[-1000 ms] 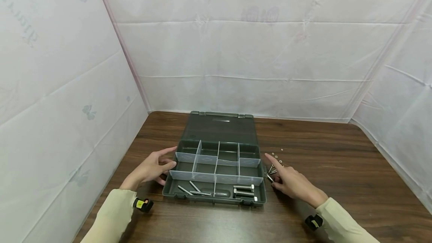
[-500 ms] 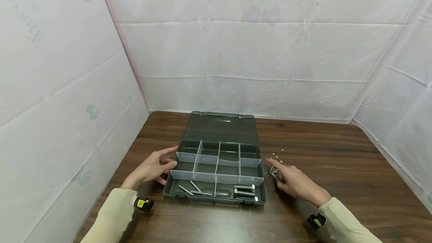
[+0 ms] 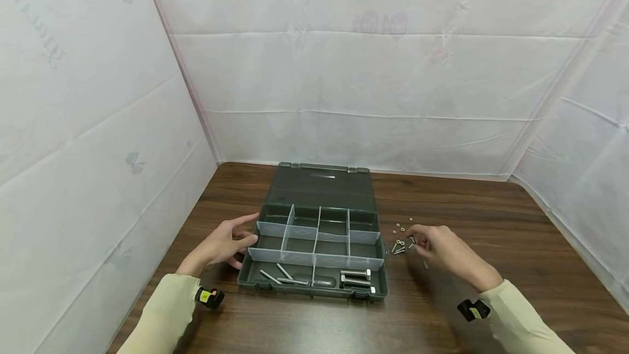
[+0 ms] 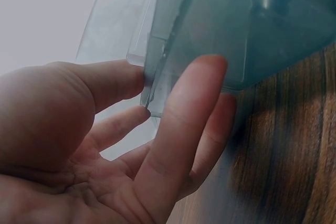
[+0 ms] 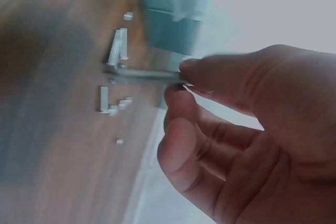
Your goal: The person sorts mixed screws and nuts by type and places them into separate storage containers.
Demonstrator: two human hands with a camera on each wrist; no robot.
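Note:
An open dark green organizer box (image 3: 314, 292) lies on the wooden table, its lid (image 3: 321, 187) flat behind it. Several clear dividers split it; large bolts (image 3: 355, 277) and thin screws (image 3: 277, 276) lie in the front row. My left hand (image 3: 241, 234) rests against the box's left wall, with the thumb (image 4: 123, 80) and straight fingers (image 4: 184, 119) touching its corner. To the right of the box, my right hand (image 3: 416, 238) pinches a long thin screw (image 5: 147, 74) between thumb and forefinger, just above the loose screws (image 3: 399, 247).
Small nuts (image 3: 400, 228) and short screws (image 5: 104, 98) are scattered on the table between the box and my right hand. White sheeting walls the table in at the back and on both sides. Bare wood (image 3: 491, 217) stretches to the right.
My right hand moved right and back from the box's edge. It went from pointing at the loose screws to pinching one long screw and lifting it. The left hand stayed put.

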